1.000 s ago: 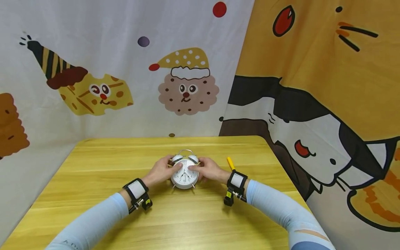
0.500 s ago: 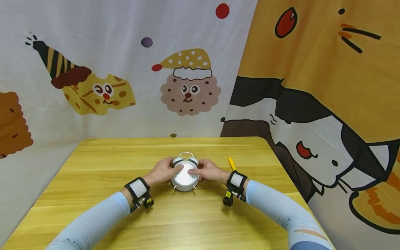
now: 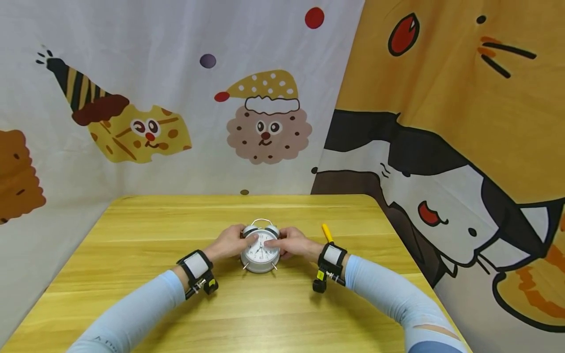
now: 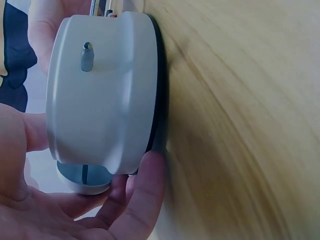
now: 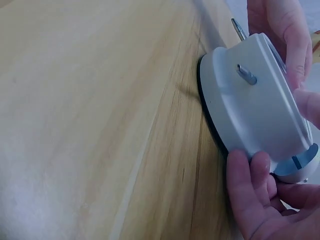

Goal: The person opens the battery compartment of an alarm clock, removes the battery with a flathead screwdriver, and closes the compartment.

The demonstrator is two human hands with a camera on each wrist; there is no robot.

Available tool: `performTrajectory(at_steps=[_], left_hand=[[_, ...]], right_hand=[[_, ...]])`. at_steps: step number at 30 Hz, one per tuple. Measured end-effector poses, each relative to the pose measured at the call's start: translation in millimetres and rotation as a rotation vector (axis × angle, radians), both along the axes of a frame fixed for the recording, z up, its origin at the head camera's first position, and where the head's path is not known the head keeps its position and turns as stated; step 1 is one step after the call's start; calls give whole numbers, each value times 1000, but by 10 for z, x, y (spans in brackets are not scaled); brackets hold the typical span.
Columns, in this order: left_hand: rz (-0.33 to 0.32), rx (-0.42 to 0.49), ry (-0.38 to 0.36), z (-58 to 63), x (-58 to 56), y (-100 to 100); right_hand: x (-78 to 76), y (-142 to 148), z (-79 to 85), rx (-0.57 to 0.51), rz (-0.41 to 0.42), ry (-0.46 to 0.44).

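Note:
A white twin-bell alarm clock (image 3: 260, 256) is held between both hands over the middle of the table, its dial facing up toward the head camera. My left hand (image 3: 230, 242) grips its left side, thumb across the dial edge and fingers curled behind. From the right side my right hand (image 3: 296, 242) grips it the same way. In the left wrist view the clock's side (image 4: 100, 95) shows a short metal foot, and the dark back rim lies close to the wood. The right wrist view has the clock (image 5: 260, 95) with fingers (image 5: 241, 175) under its back edge.
The wooden table (image 3: 145, 215) spreads around the clock. A yellow-handled tool (image 3: 326, 232) lies beyond the right wrist, its other end hidden by the arm. A printed cloth (image 3: 163, 29) with cartoon figures hangs behind the table and along its right side.
The clock has shifted slightly toward me with both hands still gripping it. Its tilt changed a little; glare covered the dial half a second ago and is now gone.

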State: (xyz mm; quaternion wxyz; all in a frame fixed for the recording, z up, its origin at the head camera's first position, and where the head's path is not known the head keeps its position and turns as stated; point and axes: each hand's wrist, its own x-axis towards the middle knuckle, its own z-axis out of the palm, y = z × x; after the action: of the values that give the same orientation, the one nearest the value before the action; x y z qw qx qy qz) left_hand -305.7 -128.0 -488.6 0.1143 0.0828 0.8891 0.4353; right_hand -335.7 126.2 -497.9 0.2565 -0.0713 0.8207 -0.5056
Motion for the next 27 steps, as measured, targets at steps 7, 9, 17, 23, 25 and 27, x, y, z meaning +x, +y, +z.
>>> performTrajectory(at_steps=[7, 9, 17, 23, 25, 27], left_hand=[[-3, 10, -30, -14, -5, 33], [-1, 14, -36, -8, 1, 40], [0, 23, -63, -5, 11, 49], [-2, 23, -78, -7, 13, 44], [-2, 15, -75, -4, 13, 40], [-2, 1, -63, -5, 7, 34]], right_hand=[[-10, 11, -17, -16, -13, -10], [-11, 13, -18, -23, -13, -6], [-4, 15, -25, -42, -1, 4], [-11, 19, -47, -37, 1, 17], [-14, 20, -47, -29, 6, 28], [-19, 21, -42, -18, 13, 40]])
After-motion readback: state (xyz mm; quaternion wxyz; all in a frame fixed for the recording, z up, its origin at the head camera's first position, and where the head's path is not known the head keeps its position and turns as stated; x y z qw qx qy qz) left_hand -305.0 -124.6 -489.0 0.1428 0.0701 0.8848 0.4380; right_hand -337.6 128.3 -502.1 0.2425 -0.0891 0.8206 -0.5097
